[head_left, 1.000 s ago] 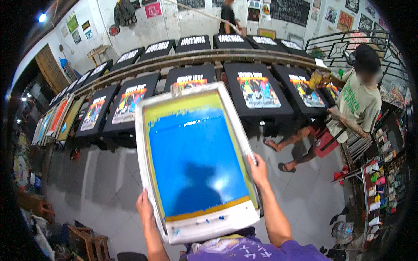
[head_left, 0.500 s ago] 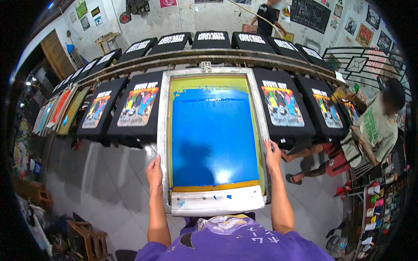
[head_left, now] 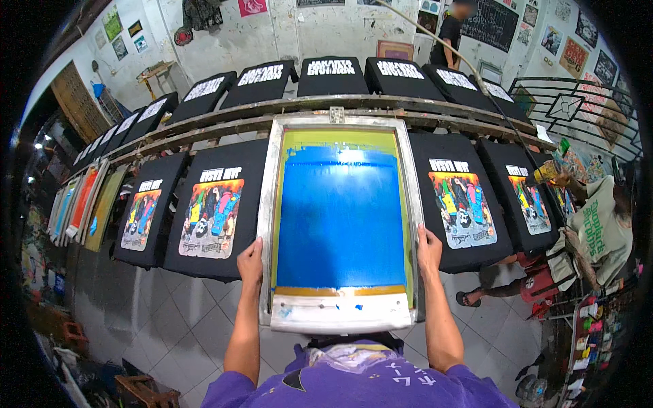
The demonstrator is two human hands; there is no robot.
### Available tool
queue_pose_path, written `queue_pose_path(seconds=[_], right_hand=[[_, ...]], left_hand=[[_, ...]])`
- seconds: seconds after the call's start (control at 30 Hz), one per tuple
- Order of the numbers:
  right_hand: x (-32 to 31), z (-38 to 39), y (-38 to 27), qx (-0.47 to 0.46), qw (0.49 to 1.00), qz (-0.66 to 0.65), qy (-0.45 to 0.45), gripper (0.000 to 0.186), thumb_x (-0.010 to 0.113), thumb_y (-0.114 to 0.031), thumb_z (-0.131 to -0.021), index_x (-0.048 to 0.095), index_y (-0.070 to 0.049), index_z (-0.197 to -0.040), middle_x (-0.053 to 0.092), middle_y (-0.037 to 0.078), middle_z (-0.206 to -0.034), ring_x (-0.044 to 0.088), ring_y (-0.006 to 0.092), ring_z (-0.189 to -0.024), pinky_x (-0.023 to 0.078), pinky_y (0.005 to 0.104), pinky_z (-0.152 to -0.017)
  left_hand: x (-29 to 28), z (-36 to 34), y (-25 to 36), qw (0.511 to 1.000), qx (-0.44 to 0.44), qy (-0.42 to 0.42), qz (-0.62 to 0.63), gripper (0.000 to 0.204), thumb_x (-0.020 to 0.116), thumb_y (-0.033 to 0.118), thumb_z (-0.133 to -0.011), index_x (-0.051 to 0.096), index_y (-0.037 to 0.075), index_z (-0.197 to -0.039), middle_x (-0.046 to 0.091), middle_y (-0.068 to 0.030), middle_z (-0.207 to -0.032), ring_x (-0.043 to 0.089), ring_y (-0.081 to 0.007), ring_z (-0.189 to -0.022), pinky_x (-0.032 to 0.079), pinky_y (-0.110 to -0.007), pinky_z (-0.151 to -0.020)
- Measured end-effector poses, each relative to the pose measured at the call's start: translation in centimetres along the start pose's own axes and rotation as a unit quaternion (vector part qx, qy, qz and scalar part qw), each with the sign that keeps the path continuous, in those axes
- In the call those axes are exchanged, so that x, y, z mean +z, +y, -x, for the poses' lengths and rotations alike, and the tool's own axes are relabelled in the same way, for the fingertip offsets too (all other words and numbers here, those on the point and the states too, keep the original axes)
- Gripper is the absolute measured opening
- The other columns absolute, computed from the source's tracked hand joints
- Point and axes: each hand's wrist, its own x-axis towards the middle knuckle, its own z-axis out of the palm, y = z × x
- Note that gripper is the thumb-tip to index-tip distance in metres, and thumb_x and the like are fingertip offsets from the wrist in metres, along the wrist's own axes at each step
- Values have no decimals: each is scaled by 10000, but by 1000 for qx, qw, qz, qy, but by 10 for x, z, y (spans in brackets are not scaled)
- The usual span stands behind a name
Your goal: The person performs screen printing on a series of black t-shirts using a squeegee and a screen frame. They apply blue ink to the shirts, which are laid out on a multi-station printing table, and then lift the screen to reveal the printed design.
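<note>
A screen-printing frame with a pale metal rim is between my hands, its mesh covered by a sheet of blue ink. My left hand is closed on the frame's left side rail; my right hand grips the right rail. Across the near end of the frame rests a wide squeegee with a whitish, blue-spotted handle, touched by neither hand. The frame's far end reaches the rail of the table, where a metal bracket sits. Whatever lies beneath the frame is hidden.
Black shirts with colourful prints flank the frame, one at left and one at right. Behind the wooden rail is another row of shirts. At right a person holds a yellow tool; another person stands at the back wall.
The near shirts now appear lower and larger around the frame, which I still hold at both sides. The person at the back has moved right; the one at right has shifted lower in view.
</note>
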Motion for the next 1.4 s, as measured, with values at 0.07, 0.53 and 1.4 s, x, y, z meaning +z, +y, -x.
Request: queue_pose_path(seconds=[0.07,0.53,1.4], right_hand=[[13,-19,-2,-7,1000,-1,5,707,606,-585,-921,677,63,-1195,704,256,-1108,665,309,-1076,476,381,-951],[85,-135,-20,-26,997,47,49,676,619,-557,-915,687,73,-1149,707,267,-1079,674,366,-1052,484,411,-943],[102,-127,-68,-31,981,170,86,525,640,-439,-923,651,-15,-1233,699,263,-1082,661,425,-1051,501,464,-924]], left_hand=[[15,-21,-13,999,11,-16,34,409,671,322,-961,686,-34,-1162,754,-118,-960,620,-94,-874,503,-279,-793],[91,-130,10,998,-41,12,-45,394,689,328,-946,726,-26,-1114,760,-147,-962,677,-143,-880,512,-294,-808],[114,-158,-15,991,-9,87,-103,369,697,314,-923,729,-54,-934,712,-156,-795,655,-231,-719,510,-353,-713]])
